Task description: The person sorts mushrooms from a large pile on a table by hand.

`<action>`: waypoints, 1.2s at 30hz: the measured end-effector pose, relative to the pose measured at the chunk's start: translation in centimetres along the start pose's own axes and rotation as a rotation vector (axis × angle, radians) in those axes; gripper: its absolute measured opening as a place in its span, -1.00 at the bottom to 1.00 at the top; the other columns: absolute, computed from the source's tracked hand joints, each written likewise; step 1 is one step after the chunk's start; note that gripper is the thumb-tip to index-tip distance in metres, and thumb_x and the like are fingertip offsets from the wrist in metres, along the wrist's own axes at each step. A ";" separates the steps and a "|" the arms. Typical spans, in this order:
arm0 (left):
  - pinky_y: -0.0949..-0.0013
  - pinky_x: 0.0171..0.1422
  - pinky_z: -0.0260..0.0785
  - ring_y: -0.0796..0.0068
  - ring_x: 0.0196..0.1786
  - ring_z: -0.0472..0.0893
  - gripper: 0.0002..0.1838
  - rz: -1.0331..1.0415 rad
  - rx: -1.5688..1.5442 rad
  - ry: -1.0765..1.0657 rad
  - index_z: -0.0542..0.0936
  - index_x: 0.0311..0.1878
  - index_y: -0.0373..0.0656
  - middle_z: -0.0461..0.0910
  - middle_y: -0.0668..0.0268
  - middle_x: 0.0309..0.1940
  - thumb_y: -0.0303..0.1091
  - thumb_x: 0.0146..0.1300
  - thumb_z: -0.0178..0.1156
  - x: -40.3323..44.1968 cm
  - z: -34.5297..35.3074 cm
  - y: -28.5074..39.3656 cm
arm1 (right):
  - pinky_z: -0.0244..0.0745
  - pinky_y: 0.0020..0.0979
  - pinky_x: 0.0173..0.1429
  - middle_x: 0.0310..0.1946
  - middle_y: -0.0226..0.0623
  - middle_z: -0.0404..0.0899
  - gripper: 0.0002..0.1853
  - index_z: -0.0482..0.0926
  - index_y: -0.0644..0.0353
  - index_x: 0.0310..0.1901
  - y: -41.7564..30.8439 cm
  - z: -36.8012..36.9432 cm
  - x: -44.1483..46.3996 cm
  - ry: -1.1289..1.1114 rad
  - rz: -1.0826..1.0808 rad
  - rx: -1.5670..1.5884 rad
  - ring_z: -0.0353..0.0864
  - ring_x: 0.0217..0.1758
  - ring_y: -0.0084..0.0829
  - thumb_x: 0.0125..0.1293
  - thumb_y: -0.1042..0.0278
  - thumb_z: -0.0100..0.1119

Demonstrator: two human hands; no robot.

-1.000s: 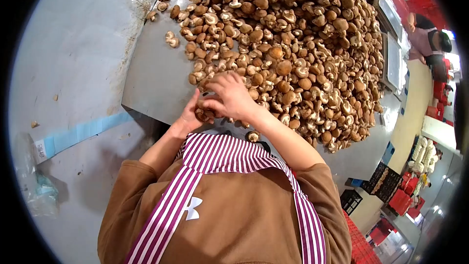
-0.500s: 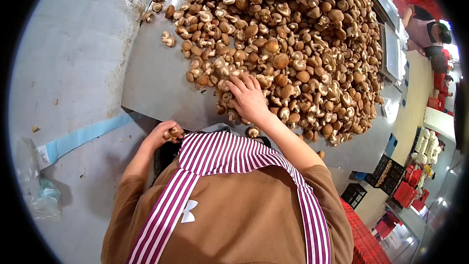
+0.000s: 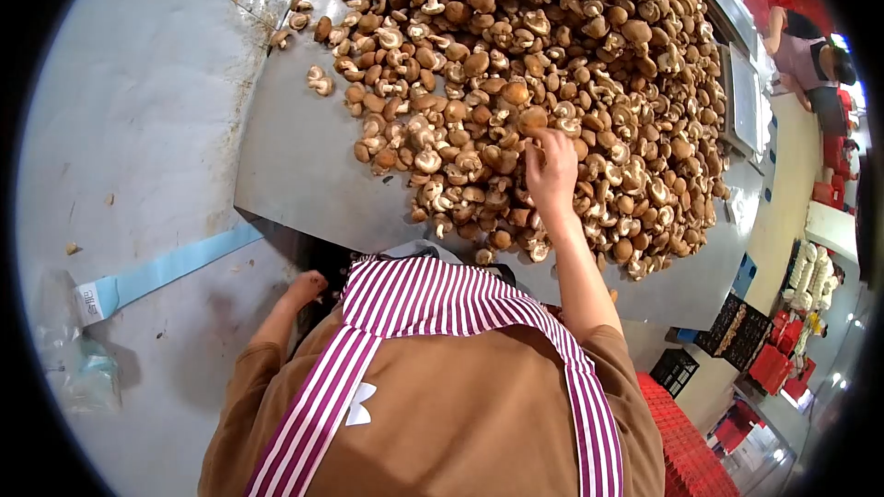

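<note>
A large heap of shiitake mushrooms (image 3: 608, 83) covers most of the metal table (image 3: 295, 152). My right hand (image 3: 554, 170) reaches into the heap, its thumb and fingers closed on the edge of a large brown-capped mushroom (image 3: 532, 119). Low at the left, beside my striped apron (image 3: 433, 290), my left hand (image 3: 304, 289) is past the table's near edge with its fingers curled in. Whatever it holds, if anything, does not show. Dark space lies next to that hand, mostly hidden by my body.
A blue strip (image 3: 175, 267) and clear plastic bags (image 3: 87, 373) lie on the floor at left. Metal trays (image 3: 741, 97) stand along the heap's far right side. Another person (image 3: 806, 60) works beyond them. Black crates (image 3: 734, 329) and red crates (image 3: 681, 442) stand at right.
My right hand has moved from the near-left edge of the heap up and right onto a large cap. My left hand has dropped slightly; the mushrooms seen in it before no longer show.
</note>
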State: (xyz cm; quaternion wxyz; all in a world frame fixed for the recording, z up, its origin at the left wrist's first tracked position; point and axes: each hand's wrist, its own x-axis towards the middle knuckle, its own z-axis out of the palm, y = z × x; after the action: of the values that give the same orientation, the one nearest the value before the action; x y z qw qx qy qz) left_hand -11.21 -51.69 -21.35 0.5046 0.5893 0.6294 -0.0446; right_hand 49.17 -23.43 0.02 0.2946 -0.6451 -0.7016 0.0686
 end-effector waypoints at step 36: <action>0.48 -0.31 0.44 0.58 -0.36 0.59 -0.69 0.076 -0.648 -0.294 0.60 0.06 -0.16 0.66 0.34 -0.33 -0.12 0.58 0.07 7.7 -7.4 40.7 | 0.23 0.08 0.52 0.19 -0.12 0.62 -0.81 0.69 0.19 -0.10 -2.4 3.1 4.7 -0.084 -0.158 -0.041 0.45 0.41 -0.04 0.30 0.33 0.36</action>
State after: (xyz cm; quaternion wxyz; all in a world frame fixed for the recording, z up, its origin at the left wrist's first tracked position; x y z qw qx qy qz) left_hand 18.07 -29.23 -1.13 0.7518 0.4089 0.5091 0.0919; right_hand 45.54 -18.50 0.15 0.2560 -0.5903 -0.7633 0.0576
